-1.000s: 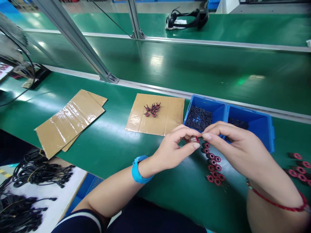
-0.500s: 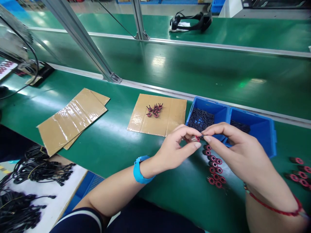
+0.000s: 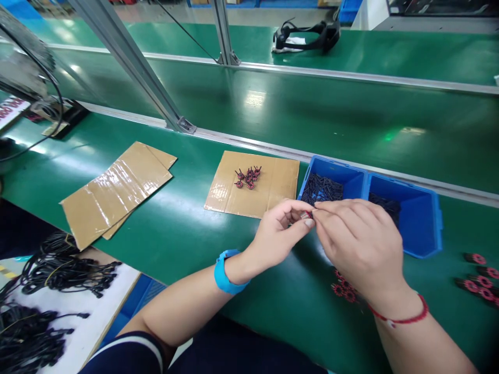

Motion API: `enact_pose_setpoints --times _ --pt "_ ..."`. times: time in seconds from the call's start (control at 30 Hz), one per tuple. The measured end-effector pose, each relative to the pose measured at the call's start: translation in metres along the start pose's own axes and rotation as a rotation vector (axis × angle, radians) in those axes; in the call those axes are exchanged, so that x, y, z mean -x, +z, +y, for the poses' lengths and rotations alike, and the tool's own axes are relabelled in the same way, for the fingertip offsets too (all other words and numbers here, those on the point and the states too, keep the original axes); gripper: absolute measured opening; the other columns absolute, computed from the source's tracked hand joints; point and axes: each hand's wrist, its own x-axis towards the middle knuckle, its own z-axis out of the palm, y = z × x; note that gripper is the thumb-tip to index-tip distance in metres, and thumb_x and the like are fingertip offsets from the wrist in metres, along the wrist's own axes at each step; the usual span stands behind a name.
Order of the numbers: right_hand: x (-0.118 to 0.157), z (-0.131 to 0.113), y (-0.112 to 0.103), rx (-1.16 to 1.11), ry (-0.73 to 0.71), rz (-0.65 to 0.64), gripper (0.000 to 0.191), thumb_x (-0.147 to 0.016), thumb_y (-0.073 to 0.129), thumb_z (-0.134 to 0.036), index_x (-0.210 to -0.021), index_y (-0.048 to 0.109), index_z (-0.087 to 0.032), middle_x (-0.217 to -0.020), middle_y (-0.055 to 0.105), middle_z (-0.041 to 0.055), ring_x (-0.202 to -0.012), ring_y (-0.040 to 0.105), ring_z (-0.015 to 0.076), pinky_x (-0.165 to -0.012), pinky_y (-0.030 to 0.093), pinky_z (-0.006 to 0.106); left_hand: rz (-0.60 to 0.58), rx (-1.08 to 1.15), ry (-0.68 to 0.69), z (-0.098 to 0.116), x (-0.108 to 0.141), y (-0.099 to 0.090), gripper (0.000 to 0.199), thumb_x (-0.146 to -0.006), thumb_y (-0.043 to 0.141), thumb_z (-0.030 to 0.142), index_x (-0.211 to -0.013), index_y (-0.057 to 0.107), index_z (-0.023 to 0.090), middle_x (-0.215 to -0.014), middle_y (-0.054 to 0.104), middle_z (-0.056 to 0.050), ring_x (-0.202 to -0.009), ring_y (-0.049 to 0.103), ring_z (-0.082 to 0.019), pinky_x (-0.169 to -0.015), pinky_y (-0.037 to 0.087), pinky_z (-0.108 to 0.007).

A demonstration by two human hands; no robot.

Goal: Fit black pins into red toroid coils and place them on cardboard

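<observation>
My left hand [image 3: 277,231] pinches a small motor stator [image 3: 306,214] with a red end between thumb and forefinger. Against its right side, the closed fingertips of my right hand [image 3: 360,246] meet those of the left; what they grip is hidden. Several more stators with red toothed ends [image 3: 343,288] lie on the green bench below my right hand, partly covered by it. Just beyond my hands, a blue bin [image 3: 337,165] holds many short black tubes [image 3: 323,188]. On a cardboard sheet [image 3: 222,189] sits a cluster of stators [image 3: 249,177] with black leads sticking up.
A second blue bin [image 3: 423,221] adjoins the first, with dark pieces inside. More stators [image 3: 481,280] lie at the far right. Stacked cardboard sheets [image 3: 117,192] rest to the left, and bundled black cables [image 3: 62,270] lie lower left. A metal post [image 3: 128,62] rises behind the bench.
Both hands have shifted slightly left with the stator. My right hand has turned over, its back now upward, and covers part of the row of stators on the bench.
</observation>
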Motion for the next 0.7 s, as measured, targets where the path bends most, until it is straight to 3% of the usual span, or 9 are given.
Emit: enact_pose_setpoints --times 0.1,0.23,0.37,0.5,0.7 --pt "0.002 0.003 -0.001 -0.106 0.051 -0.001 0.026 -0.087 0.067 -0.006 -0.111 0.067 -0.014 -0.110 0.078 0.0117 -0.096 0.072 0.0265 -0.089 0.052 0.043 0.023 0.057 -0.022 0.005 -0.001 -0.001 0.022 -0.084 0.076 0.033 -0.098 0.068 0.018 -0.087 0.064 -0.002 -0.081 0.058 -0.012 -0.081 0.049 -0.030" --pt "0.005 0.006 -0.003 -0.496 0.446 0.016 0.017 -0.093 0.062 -0.014 -0.107 0.071 -0.021 -0.111 0.077 0.0082 -0.104 0.072 0.0220 -0.091 0.056 0.037 -0.006 0.038 -0.004 0.006 0.001 -0.001 0.024 -0.085 0.075 0.031 -0.104 0.068 0.018 -0.085 0.062 -0.001 -0.080 0.057 -0.012 -0.079 0.048 -0.028" --pt "0.007 0.010 -0.003 -0.882 0.727 -0.098 0.010 -0.096 0.065 -0.030 -0.098 0.075 -0.028 -0.105 0.077 0.0017 -0.101 0.072 0.0180 -0.088 0.058 0.032 -0.041 0.060 0.072 0.000 0.002 0.000 0.029 -0.086 0.075 0.026 -0.112 0.062 0.020 -0.094 0.063 -0.002 -0.088 0.059 -0.011 -0.083 0.049 -0.027" --pt "0.004 0.011 -0.003 -1.056 0.815 -0.196 0.011 -0.092 0.070 -0.038 -0.095 0.077 -0.030 -0.106 0.076 0.0013 -0.102 0.071 0.0187 -0.092 0.057 0.034 -0.047 0.032 0.125 -0.004 0.002 0.000 0.027 -0.087 0.074 0.026 -0.106 0.057 0.020 -0.092 0.061 -0.001 -0.086 0.058 -0.011 -0.082 0.049 -0.027" --pt "0.004 0.010 -0.002 -1.122 0.848 -0.187 0.009 -0.089 0.074 -0.038 -0.092 0.076 -0.029 -0.106 0.076 0.0022 -0.101 0.070 0.0196 -0.094 0.055 0.037 -0.056 -0.026 0.124 -0.004 0.003 -0.001 0.025 -0.088 0.073 0.030 -0.101 0.055 0.020 -0.087 0.058 0.000 -0.082 0.056 -0.011 -0.078 0.048 -0.028"
